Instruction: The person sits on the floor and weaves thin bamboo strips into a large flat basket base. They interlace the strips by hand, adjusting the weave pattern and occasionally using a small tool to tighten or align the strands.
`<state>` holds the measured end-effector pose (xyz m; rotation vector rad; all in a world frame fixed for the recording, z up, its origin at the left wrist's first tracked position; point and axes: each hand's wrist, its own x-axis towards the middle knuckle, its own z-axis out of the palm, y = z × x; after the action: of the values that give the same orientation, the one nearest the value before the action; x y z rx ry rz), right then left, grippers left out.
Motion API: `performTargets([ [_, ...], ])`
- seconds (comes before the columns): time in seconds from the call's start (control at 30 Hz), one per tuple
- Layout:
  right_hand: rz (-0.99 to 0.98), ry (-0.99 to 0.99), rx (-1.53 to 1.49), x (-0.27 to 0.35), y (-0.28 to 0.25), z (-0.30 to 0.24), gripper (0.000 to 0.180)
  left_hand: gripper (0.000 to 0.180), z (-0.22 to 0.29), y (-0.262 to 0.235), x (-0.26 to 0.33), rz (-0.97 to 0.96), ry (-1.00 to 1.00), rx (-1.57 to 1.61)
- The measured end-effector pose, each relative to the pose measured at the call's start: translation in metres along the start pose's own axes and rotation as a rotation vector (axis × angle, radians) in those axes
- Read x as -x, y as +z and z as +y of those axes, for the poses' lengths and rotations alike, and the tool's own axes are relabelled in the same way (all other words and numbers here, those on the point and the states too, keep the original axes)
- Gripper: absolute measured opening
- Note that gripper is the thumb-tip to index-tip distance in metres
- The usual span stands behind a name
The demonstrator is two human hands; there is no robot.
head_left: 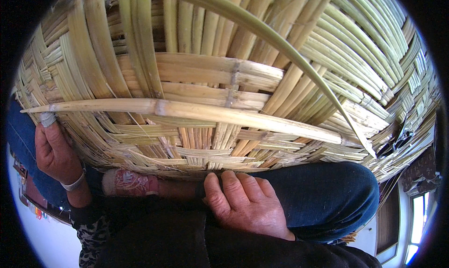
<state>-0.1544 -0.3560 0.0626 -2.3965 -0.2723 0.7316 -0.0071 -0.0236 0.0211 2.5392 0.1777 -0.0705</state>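
**Basket on the lap, both hands at its edge**

The woven basket (224, 80) fills the view, resting on blue-trousered knees (327, 198). Left hand (54, 151) grips its left edge by a bamboo strip (187, 111); right hand (245, 205) lies curled, fingertips touching the lower rim. A green strip (290, 48) arcs across.

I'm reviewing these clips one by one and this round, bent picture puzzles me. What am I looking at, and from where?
No machine here: a person wears a wide fisheye camera on the head, looking down, so straight edges curve. A big woven basket of pale bamboo strips fills the view, resting over the person's lap in blue trousers. The left hand, with a wrapped fingertip and a wristband, grips the basket's left edge. The right hand presses on its lower rim. One thick split strip crosses the basket; a thin green strip arcs above.
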Motion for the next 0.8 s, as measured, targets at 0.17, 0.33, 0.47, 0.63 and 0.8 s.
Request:
performTargets([
  [0.17,0.008,-0.010,0.005,-0.0001,0.0003,0.0009,0.034,0.026,0.0011,0.0006,-0.0007,-0.004,0.014,-0.018],
  [0.33,0.015,-0.011,0.015,-0.0003,0.0003,0.0009,0.034,0.026,0.0020,0.0028,-0.0014,0.006,0.022,-0.001],
  [0.47,0.012,-0.012,0.021,-0.0001,0.0000,0.0007,0.033,0.027,0.0062,0.0062,-0.0002,0.015,0.009,0.022],
  [0.63,0.012,-0.014,0.018,0.0002,0.0004,0.0005,0.034,0.029,0.0087,0.0034,-0.0022,0.000,0.013,-0.053],
  [0.8,0.014,-0.009,0.026,0.0004,-0.0002,-0.0005,0.034,0.032,0.0082,0.0031,-0.0015,0.008,0.008,-0.045],
])
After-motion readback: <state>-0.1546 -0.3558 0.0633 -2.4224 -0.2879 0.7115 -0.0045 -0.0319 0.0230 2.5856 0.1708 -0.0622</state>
